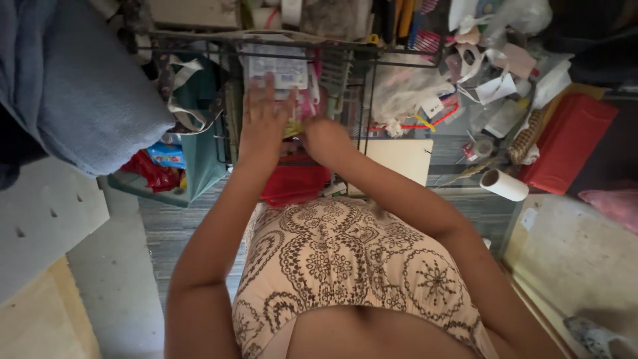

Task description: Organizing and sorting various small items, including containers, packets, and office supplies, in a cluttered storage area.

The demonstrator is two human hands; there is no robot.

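A white rectangular package (276,66) with a printed label sits upright in the black wire rack (362,60), at the top centre of the head view. Just below and right of it lie pink and yellow packets (302,110), blurred and too small to tell apart. The left hand (262,123) is raised flat against this stack, fingers spread and extended, its fingertips overlapping the lower edge of the white package; it is released, not closed on anything visible. The right hand (325,136) lies just beside the left, at the pink and yellow packets; its fingers are hidden, so I cannot tell whether it grasps anything. Below both hands, 1 red bag (296,183) hangs under the rack. To the left, 1 green bag (199,133) with pale straps hangs from the rack. To the right, 1 white cardboard roll (504,184) lies near 1 flat red box (568,143), and white paper tags (495,86) sit among clutter above them. 1 pale board (402,159) leans just right of the right forearm.
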